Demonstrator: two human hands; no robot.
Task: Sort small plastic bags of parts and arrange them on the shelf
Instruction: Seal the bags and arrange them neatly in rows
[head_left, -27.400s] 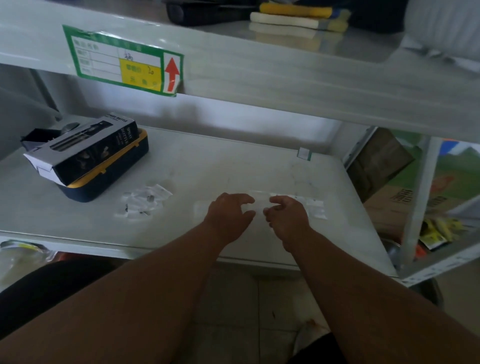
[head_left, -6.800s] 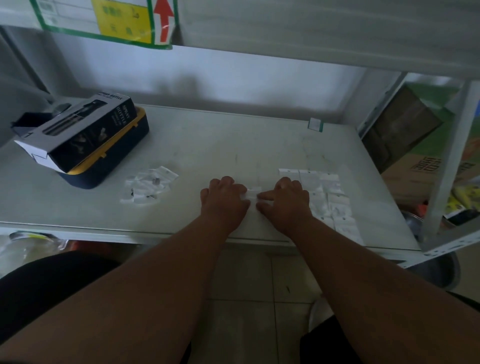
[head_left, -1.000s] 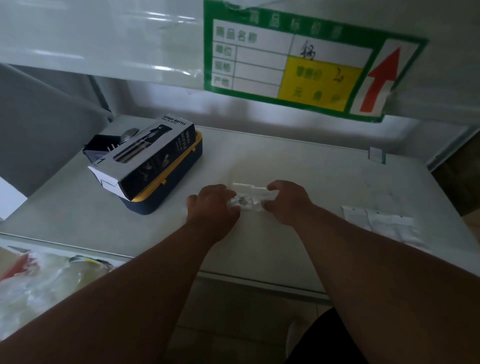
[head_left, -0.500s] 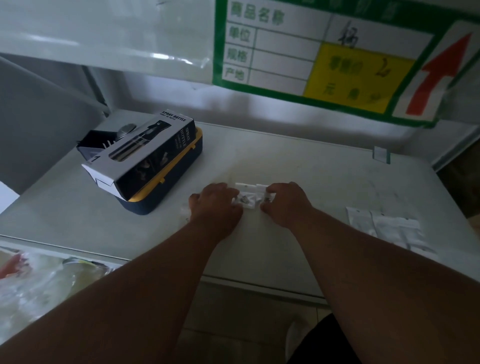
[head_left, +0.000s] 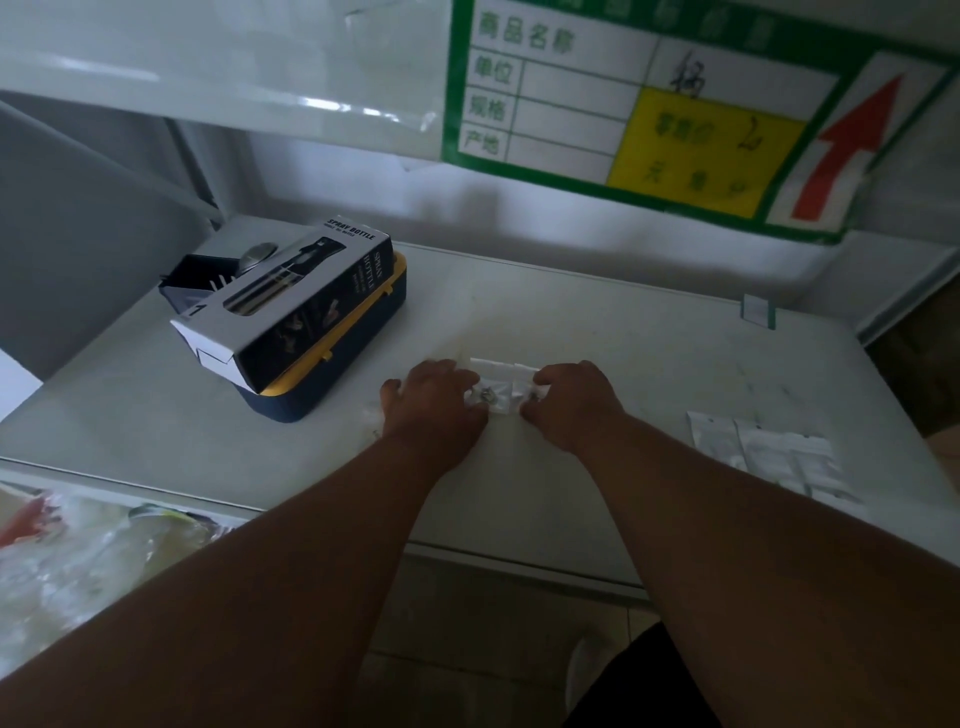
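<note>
Small clear plastic bags of metal parts (head_left: 498, 387) lie bunched on the white shelf (head_left: 623, 353), between my two hands. My left hand (head_left: 434, 408) rests knuckles up on the left side of the bunch, fingers curled onto the bags. My right hand (head_left: 574, 405) pinches the right edge of the bunch. A row of flat, sorted bags (head_left: 769, 452) lies at the shelf's right side, partly behind my right forearm.
A black spray bottle box (head_left: 291, 306) leans on a blue and yellow case (head_left: 332, 379) at the left. A green label (head_left: 675, 114) hangs on the upper shelf's front edge. A small white tag (head_left: 758, 310) stands at the back right. Bagged goods (head_left: 78, 561) lie below left.
My hands have drawn the bunch of bags a little closer together on the shelf, and my head has moved nearer, so the label fills more of the view.
</note>
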